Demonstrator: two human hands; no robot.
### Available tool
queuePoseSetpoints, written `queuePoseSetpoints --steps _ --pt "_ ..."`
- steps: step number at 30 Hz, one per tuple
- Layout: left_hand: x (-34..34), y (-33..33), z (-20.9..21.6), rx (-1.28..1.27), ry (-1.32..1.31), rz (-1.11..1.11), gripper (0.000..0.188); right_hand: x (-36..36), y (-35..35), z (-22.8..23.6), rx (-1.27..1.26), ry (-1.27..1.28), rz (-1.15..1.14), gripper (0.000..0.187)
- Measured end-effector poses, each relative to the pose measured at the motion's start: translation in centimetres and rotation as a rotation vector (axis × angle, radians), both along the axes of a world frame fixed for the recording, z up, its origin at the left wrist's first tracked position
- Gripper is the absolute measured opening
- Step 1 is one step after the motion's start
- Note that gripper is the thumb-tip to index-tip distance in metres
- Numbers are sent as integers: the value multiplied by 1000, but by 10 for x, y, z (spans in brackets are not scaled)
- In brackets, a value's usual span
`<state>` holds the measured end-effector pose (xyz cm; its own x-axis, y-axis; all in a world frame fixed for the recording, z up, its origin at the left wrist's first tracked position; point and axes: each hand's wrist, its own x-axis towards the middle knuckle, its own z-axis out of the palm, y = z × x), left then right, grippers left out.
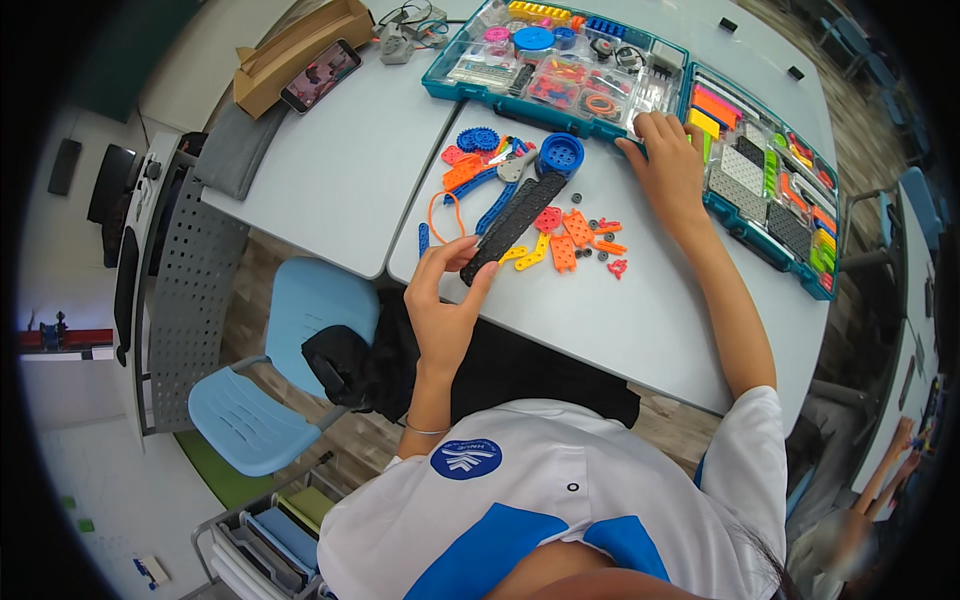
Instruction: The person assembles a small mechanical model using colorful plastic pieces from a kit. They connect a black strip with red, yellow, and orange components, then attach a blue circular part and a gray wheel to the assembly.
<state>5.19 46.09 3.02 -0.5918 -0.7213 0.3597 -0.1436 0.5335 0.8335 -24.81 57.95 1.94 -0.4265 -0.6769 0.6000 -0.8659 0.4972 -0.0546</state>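
My left hand (447,300) is closed around the near end of a long black perforated plastic strip (515,225), thumb on one side and fingers on the other. The strip slants away over the table. Its far end meets a blue round wheel-like part (560,154); whether they are joined I cannot tell. My right hand (668,165) reaches to the near rim of a teal parts case (590,128), thumb apart from the bent fingers. Its fingertips are partly hidden at a compartment, and nothing shows in its grasp. An orange rubber band (432,222) lies left of the strip.
Orange plates (577,228), yellow angled pieces (533,252), blue gears (478,139) and small black rings lie around the strip. The case's second half (765,240) lies open at right. A phone (321,76) leans on a cardboard box (290,50). Blue chairs (250,420) stand at left.
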Motion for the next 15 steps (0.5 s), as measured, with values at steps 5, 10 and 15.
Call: queuePoseSetpoints --steps 5,10,15 --pt "5 -2 1 -20 -26 14 33 -2 3 1 1 -19 22 29" --pt "2 -3 -3 307 166 -46 29 -1 18 1 -82 54 118 27" --pt "3 2 -1 763 238 -253 46 47 61 -3 -97 -146 373 25"
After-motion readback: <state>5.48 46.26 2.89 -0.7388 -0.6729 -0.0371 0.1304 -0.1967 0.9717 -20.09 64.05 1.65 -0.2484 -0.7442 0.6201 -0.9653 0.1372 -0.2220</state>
